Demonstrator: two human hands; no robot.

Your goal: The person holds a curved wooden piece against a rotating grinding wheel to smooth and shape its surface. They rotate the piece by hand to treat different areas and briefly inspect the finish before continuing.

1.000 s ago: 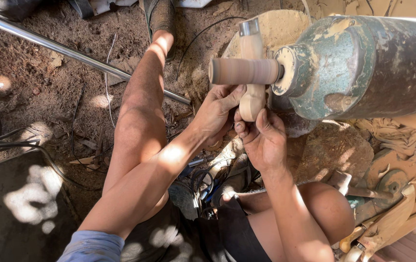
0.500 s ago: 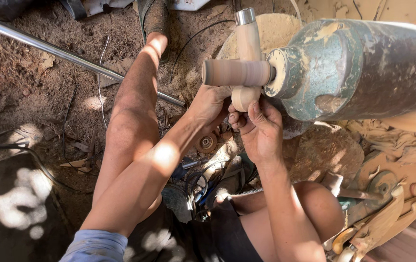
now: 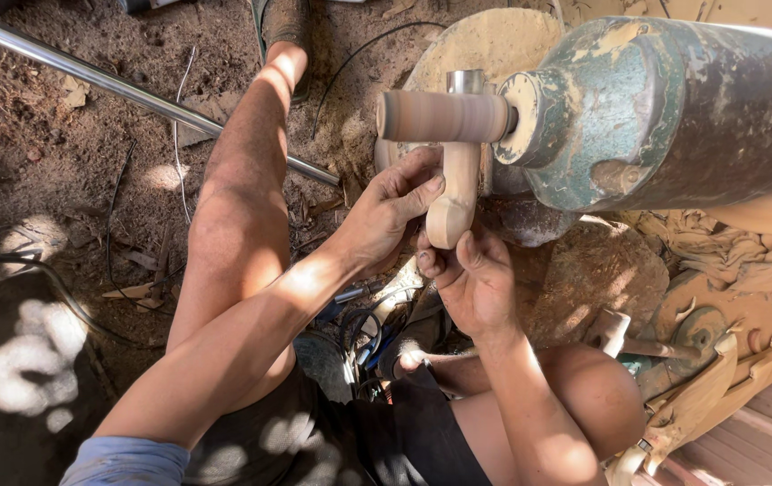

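Note:
A pale carved wooden piece is pressed up against a spinning sanding drum that sticks out of a worn green motor housing. My left hand grips the piece from the left, fingers on its upper side. Just below, my right hand holds its rounded lower end. The drum is blurred from turning.
A metal pipe runs diagonally over the dirt ground at the upper left. My bare left leg stretches forward. Dark cables lie at the left. A round wooden slab sits behind the drum, and wooden and metal parts lie at the right.
Both hands have stayed on the wooden piece against the drum. The piece has shifted slightly in my grip, and my view has moved closer.

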